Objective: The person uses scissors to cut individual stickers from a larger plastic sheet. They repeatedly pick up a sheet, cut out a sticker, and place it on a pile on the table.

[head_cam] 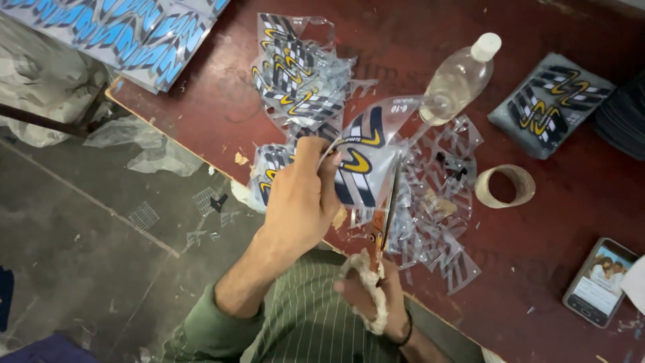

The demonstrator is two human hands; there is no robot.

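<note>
A clear plastic sticker sheet [366,158], printed with dark blue, yellow and white curved shapes, is hanging tilted above the red table, its top edge curling over. A pair of scissors [381,232] with cloth-wrapped handles is standing nearly upright, its blades biting into the sheet's lower right edge.

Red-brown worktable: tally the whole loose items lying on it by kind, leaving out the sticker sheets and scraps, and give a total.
Clear plastic bottle with a white cap: 1
Beige ring-shaped tape roll: 1
Smartphone with a lit screen: 1
Grey packet of yellow-and-black stickers: 1
Total: 4
</note>
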